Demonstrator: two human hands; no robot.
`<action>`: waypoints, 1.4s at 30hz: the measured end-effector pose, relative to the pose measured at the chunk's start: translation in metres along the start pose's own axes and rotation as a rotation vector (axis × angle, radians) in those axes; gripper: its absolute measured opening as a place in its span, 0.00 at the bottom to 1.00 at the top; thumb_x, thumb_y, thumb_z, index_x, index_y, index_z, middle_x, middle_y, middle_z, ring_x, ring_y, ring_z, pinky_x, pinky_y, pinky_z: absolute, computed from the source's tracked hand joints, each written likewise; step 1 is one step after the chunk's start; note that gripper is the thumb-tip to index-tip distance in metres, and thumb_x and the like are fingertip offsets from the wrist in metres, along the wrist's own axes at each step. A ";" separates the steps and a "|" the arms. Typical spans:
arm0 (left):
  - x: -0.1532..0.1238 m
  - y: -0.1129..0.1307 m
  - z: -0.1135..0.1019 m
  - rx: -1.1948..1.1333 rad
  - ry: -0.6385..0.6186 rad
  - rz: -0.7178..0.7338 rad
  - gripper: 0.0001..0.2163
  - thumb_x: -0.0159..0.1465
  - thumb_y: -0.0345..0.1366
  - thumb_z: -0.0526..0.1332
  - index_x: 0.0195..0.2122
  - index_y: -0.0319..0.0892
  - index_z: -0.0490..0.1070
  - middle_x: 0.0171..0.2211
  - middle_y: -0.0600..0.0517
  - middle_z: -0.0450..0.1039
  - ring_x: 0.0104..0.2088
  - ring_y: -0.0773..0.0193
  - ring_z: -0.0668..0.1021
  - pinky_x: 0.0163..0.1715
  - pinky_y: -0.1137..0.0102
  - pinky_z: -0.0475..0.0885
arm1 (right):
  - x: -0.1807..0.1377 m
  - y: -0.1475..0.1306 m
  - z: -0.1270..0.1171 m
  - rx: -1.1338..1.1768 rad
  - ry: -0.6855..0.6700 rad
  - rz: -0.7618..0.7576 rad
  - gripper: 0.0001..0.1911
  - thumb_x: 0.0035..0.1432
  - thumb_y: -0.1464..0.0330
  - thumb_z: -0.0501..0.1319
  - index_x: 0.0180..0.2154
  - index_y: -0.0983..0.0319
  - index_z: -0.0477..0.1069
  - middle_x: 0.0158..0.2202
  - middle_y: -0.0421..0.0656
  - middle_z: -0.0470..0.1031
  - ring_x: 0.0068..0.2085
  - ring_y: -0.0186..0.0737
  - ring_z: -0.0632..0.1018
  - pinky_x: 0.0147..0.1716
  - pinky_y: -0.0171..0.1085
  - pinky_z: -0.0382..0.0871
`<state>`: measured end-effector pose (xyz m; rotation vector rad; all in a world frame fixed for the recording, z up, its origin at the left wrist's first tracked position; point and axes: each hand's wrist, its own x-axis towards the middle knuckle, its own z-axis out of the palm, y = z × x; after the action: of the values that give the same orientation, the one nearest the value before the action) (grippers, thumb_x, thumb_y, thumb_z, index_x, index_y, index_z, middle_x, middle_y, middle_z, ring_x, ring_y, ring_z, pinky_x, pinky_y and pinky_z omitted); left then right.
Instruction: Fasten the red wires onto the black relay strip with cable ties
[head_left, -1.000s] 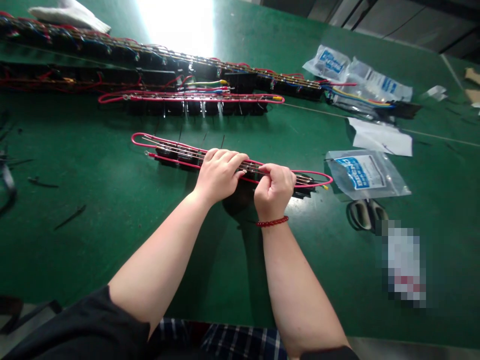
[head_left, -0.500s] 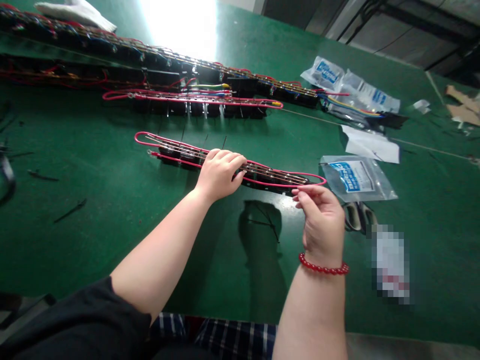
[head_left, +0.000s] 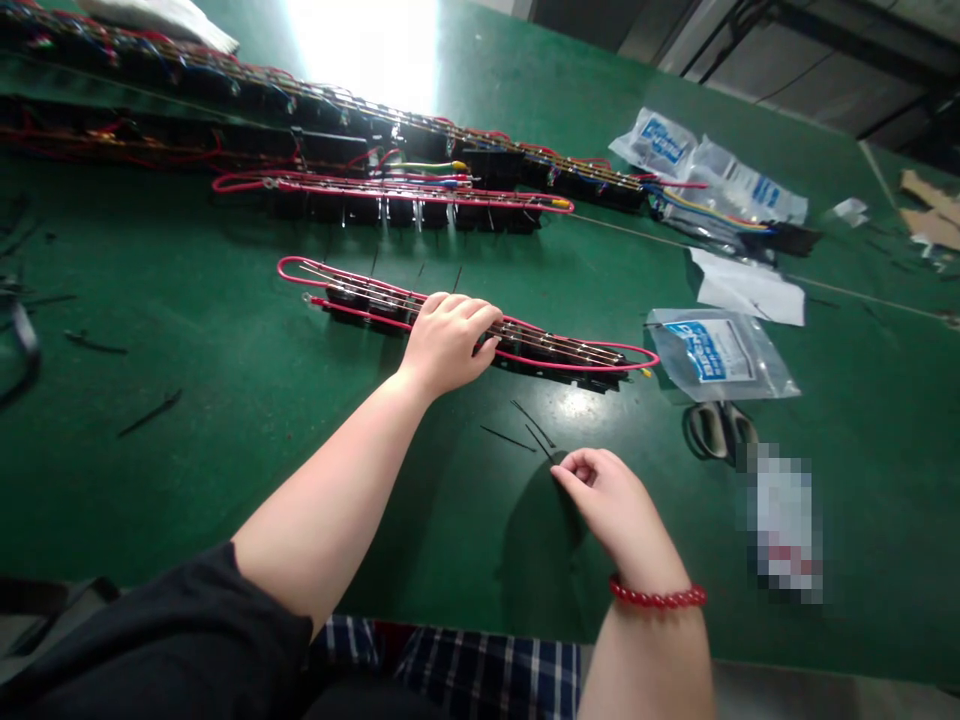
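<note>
Left hand (head_left: 452,345) is grasping the red-wired black bar (head_left: 566,350) on the table (head_left: 187,500); right hand (head_left: 606,492) is pinching one black tie (head_left: 540,444) in front; plastic bag (head_left: 724,352) and scissors (head_left: 721,428) are lying near the bar's right end.

Green tabletop (head_left: 885,460) (with white glare (head_left: 364,45))

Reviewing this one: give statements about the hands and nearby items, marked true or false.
The left hand rests on the nearest red-cabled black assembly. True.
The right hand touches a thin black tie. True.
The red bracelet is on the left arm. False: it is on the right arm.
The scissors lie left of both hands. False: they lie to the right.
A clear bag with a blue label lies just beyond the scissors. True.
</note>
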<state>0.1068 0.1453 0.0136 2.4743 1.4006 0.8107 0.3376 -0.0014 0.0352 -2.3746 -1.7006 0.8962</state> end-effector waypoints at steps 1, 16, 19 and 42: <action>0.000 0.000 0.000 0.001 0.000 0.000 0.09 0.66 0.37 0.58 0.46 0.46 0.73 0.49 0.51 0.78 0.49 0.54 0.75 0.54 0.58 0.63 | 0.001 -0.001 0.001 -0.010 0.001 -0.026 0.09 0.53 0.63 0.61 0.24 0.60 0.73 0.28 0.42 0.72 0.30 0.40 0.74 0.30 0.38 0.65; 0.001 -0.002 -0.001 -0.227 0.169 -0.062 0.12 0.70 0.39 0.52 0.41 0.44 0.74 0.43 0.50 0.80 0.46 0.60 0.78 0.52 0.64 0.67 | 0.052 -0.086 0.021 0.633 0.598 -0.572 0.05 0.67 0.62 0.55 0.40 0.56 0.63 0.29 0.36 0.73 0.29 0.33 0.76 0.33 0.35 0.72; 0.001 -0.001 -0.005 -0.279 0.192 -0.032 0.13 0.70 0.43 0.54 0.39 0.44 0.75 0.40 0.51 0.81 0.44 0.61 0.79 0.52 0.64 0.67 | 0.077 -0.104 0.033 0.519 0.646 -0.657 0.04 0.66 0.64 0.56 0.38 0.56 0.65 0.32 0.39 0.75 0.30 0.34 0.76 0.33 0.36 0.72; 0.001 0.000 -0.002 -0.332 0.307 -0.172 0.21 0.73 0.46 0.49 0.30 0.43 0.74 0.30 0.50 0.79 0.34 0.63 0.79 0.39 0.68 0.71 | 0.087 -0.109 0.041 0.714 0.462 -0.658 0.06 0.59 0.65 0.64 0.38 0.58 0.74 0.38 0.41 0.80 0.32 0.34 0.79 0.32 0.34 0.74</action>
<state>0.1060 0.1463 0.0155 2.0141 1.4089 1.3051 0.2443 0.1064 0.0090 -1.3038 -1.4699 0.6162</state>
